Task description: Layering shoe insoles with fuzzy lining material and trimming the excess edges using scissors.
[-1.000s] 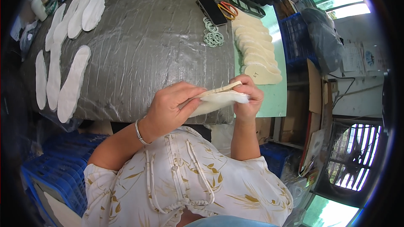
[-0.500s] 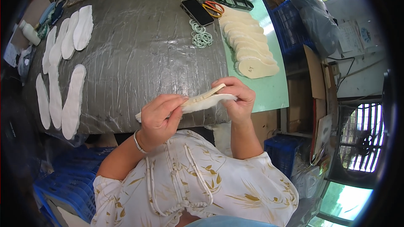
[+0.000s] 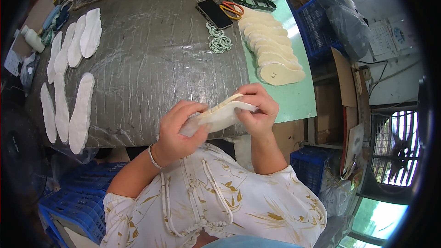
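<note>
A pair of insoles (image 3: 216,121), one fuzzy white and one cream-edged, is held above the table's near edge, with a small gap between them toward the right. My left hand (image 3: 183,126) is closed on their left end, thumb on the white side and fingers over the cream edge. At the right end, my right hand (image 3: 258,108) pinches them between thumb and fingers. Behind my right hand, an overlapping row of cream insoles (image 3: 281,74) lies on a pale green board (image 3: 294,103). Several white insoles (image 3: 81,112) are spread at the table's left.
On the dark plastic-covered table (image 3: 151,55) lie pale green rubber bands (image 3: 220,43), a phone (image 3: 214,14) and orange-handled scissors (image 3: 232,10). A white bottle (image 3: 32,38) stands at the far left. Blue crates (image 3: 82,202) sit below the table at left, others at right.
My left hand has turned and its thumb has slid along the white insole, which now faces me more. The insoles have bent and tilted. My right hand stays nearly in place.
</note>
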`<action>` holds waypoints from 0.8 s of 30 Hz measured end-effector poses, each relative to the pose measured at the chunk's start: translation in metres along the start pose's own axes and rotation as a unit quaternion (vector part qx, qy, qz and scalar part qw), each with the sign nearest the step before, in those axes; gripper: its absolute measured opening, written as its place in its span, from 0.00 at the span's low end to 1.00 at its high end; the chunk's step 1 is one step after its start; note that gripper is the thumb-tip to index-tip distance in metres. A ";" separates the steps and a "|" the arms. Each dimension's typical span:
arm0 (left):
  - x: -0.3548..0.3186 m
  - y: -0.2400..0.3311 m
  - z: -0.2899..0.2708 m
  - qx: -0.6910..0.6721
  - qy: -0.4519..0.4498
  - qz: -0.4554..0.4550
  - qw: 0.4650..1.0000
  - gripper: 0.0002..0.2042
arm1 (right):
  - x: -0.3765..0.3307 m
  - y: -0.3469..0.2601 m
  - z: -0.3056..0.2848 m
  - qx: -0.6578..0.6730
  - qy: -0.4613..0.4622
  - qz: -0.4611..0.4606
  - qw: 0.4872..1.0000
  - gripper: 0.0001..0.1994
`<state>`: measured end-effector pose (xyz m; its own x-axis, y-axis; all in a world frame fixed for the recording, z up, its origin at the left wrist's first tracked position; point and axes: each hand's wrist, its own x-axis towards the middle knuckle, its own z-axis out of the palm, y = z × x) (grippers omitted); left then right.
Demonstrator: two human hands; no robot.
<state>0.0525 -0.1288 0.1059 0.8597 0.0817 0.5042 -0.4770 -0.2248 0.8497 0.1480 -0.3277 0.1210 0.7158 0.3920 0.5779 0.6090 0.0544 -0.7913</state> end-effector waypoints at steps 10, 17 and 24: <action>0.027 0.018 0.001 0.010 0.034 -0.005 0.999 0.12 | 0.013 -0.015 0.016 0.008 -0.051 -0.059 0.997 0.17; 0.028 0.016 -0.019 0.051 0.113 0.054 0.991 0.10 | 0.037 -0.029 0.010 -0.011 -0.036 -0.114 0.993 0.20; 0.027 0.014 -0.020 0.057 0.114 0.068 0.989 0.11 | 0.047 -0.036 0.016 -0.035 -0.047 -0.098 0.993 0.13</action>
<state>0.0655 -0.1101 0.1346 0.7183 0.2576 0.6463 -0.5510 -0.3567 0.7545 0.1541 -0.2964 0.1728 0.5482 0.4640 0.6959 0.7579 0.0763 -0.6479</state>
